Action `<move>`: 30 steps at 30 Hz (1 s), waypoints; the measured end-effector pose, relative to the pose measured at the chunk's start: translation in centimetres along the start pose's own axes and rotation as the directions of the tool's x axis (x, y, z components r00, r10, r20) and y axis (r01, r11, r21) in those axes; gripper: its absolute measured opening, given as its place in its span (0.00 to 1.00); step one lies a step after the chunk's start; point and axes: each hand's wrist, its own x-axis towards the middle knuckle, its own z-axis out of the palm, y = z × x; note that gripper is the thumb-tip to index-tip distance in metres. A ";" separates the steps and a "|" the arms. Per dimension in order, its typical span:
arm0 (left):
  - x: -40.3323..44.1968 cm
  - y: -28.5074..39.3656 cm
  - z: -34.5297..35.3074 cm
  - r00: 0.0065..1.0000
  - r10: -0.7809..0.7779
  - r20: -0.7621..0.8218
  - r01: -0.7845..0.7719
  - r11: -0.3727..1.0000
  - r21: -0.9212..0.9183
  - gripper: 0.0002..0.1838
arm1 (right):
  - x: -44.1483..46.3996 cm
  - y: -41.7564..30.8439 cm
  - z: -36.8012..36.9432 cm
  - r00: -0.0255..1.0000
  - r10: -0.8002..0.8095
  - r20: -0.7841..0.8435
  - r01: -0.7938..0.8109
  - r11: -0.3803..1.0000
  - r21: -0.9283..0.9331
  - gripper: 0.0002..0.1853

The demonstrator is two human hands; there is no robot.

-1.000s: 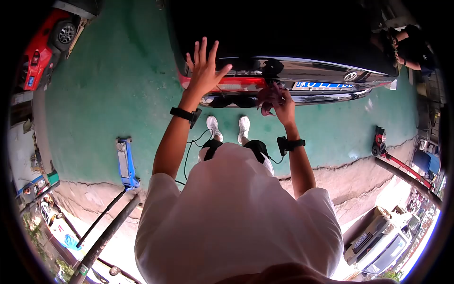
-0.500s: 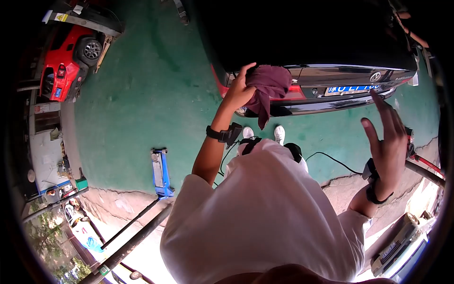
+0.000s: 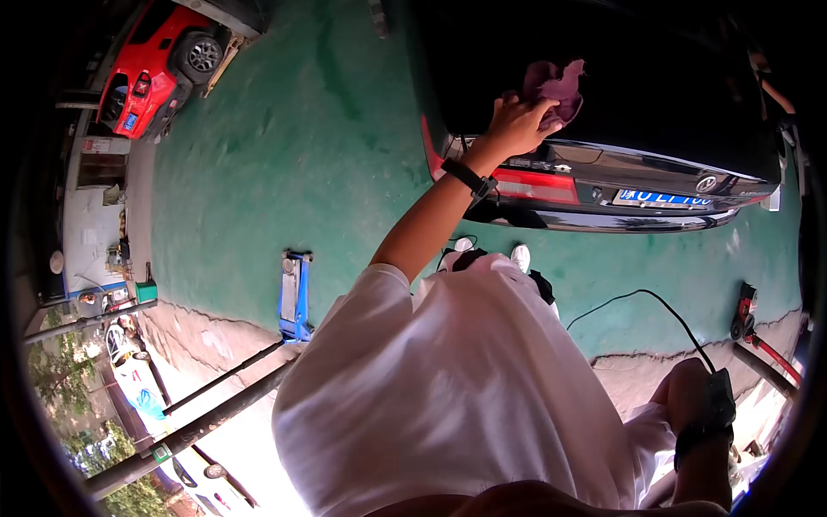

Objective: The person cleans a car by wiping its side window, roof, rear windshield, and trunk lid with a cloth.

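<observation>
My left hand (image 3: 519, 126) is closed on a crumpled maroon cloth (image 3: 560, 86) over the dark trunk lid of a black car (image 3: 655, 112). Whether the cloth touches the paint is hard to tell against the black surface. Below it are the car's red tail light (image 3: 534, 185) and a blue licence plate (image 3: 663, 198). My right hand (image 3: 683, 392) hangs low beside my hip, near my white shirt (image 3: 448, 379). Its fingers are hidden, so I cannot see whether it holds anything. A black strap with a small device sits on each wrist.
A blue floor jack (image 3: 295, 297) stands on the green floor to my left, and a red jack (image 3: 746, 312) to my right. A black cable (image 3: 637, 293) runs to my right wrist device. A red car (image 3: 151, 77) is parked at the far left.
My left hand has moved the cloth forward and right, from behind the car's rear corner to over the trunk lid. My right hand has dropped from raised and open to beside my hip.
</observation>
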 end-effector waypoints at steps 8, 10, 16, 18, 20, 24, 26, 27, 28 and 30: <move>-1.0 -7.0 -5.2 0.948 -0.176 0.265 0.234 0.951 -0.205 0.18 | 0.2 -0.7 1.6 0.999 -0.024 -0.038 0.026 0.997 0.066 0.23; -2.5 -9.5 -5.7 0.971 -0.115 0.208 0.157 0.968 -0.198 0.17 | 0.4 -0.7 2.0 0.998 -0.031 -0.048 0.035 0.997 0.073 0.23; -6.8 -4.7 -4.7 0.998 -0.037 0.049 0.030 0.992 0.123 0.19 | 0.7 -1.2 3.4 0.996 -0.054 -0.067 0.062 0.991 0.115 0.23; -6.8 -3.0 -2.7 0.994 0.102 -0.038 -0.092 0.975 0.202 0.21 | 0.9 -1.4 3.8 0.995 -0.069 -0.074 0.078 0.989 0.128 0.23; -5.9 -1.5 -1.8 0.991 0.126 -0.041 -0.113 0.965 0.237 0.21 | 1.1 -1.6 4.3 0.993 -0.077 -0.084 0.088 0.986 0.140 0.23; -5.1 -0.7 -0.8 0.980 0.174 -0.093 -0.154 0.970 0.190 0.21 | 1.1 -2.1 5.2 0.991 -0.089 -0.105 0.102 0.986 0.133 0.23; -4.6 -1.1 -0.9 0.977 0.169 -0.127 -0.158 0.983 0.091 0.20 | 1.1 -2.6 5.5 0.989 -0.104 -0.107 0.116 0.986 0.117 0.23; -4.9 -1.7 -1.3 0.978 0.143 -0.153 -0.138 0.990 0.042 0.18 | 1.3 -2.8 5.6 0.988 -0.115 -0.105 0.127 0.986 0.109 0.23; -5.2 -2.2 -2.1 0.979 0.115 -0.166 -0.109 0.993 0.044 0.17 | 1.4 -2.9 5.9 0.987 -0.121 -0.108 0.133 0.985 0.109 0.24; -5.9 -4.0 -4.0 0.989 0.019 -0.148 -0.011 0.998 0.059 0.16 | 1.4 -3.5 6.3 0.984 -0.131 -0.117 0.143 0.985 0.096 0.24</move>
